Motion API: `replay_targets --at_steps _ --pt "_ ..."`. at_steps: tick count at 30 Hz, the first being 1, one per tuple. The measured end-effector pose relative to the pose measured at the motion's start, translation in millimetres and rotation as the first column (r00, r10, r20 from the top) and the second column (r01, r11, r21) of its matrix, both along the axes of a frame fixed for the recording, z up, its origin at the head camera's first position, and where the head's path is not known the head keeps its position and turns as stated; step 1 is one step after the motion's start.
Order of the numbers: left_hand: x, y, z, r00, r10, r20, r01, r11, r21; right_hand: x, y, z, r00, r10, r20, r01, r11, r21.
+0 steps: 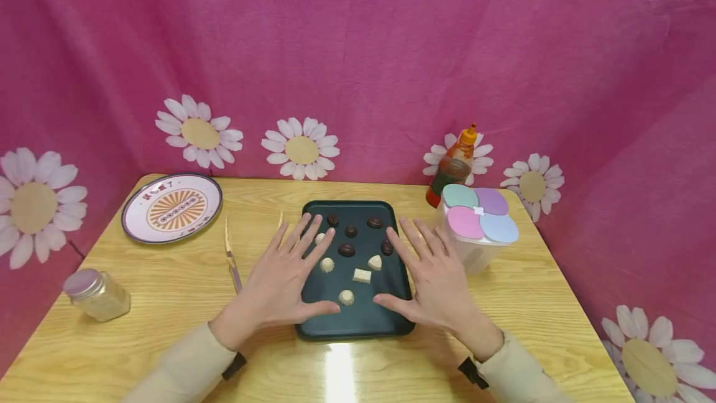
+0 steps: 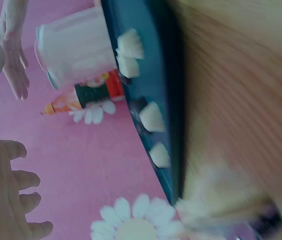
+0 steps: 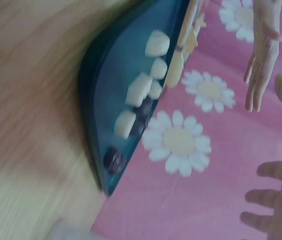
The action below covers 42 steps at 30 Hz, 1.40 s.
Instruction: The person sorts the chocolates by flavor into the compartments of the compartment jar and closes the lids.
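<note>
Both hands hover palm-down with fingers spread and hold nothing. The left hand overlaps the left edge of a dark green tray in the head view. Over the tray's right edge is the right hand, its thumb pointing inward. On the tray lie several dark chocolates, among them an oval one, and several white ones, including a rectangular piece and a round fluted piece. The left wrist view shows the left fingers apart from the tray; the right wrist view shows the right fingers likewise.
A patterned plate stands back left, a lidded jar front left. Tongs lie beside the left hand, partly hidden. Behind the right hand are a container with a four-coloured lid and a sauce bottle. A pink flowered cloth hangs behind.
</note>
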<state>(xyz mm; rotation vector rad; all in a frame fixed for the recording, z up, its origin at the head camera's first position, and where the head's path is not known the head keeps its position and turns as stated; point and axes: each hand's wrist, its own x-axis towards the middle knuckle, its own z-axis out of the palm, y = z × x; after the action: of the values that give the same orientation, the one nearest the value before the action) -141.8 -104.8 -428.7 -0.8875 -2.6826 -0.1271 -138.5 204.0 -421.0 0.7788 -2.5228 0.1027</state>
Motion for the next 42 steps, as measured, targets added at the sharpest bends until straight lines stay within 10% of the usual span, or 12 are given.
replay_targets --at_steps 11,30,42 --pt "-15.5 54.4 9.8 0.995 -0.103 0.009 0.103 0.994 0.025 -3.6 52 16.4 0.99 -0.005 -0.138 -0.011 0.994 -0.113" --pt "-56.3 159.9 21.6 0.974 -0.226 -0.019 0.227 0.973 0.037 -18.1 158 8.2 0.986 -0.16 -0.036 0.141 0.938 -0.318" --pt "-77.0 199.8 20.9 0.964 -0.262 -0.049 0.266 0.959 0.101 -32.5 178 0.5 0.991 -0.111 0.074 0.129 0.939 -0.319"
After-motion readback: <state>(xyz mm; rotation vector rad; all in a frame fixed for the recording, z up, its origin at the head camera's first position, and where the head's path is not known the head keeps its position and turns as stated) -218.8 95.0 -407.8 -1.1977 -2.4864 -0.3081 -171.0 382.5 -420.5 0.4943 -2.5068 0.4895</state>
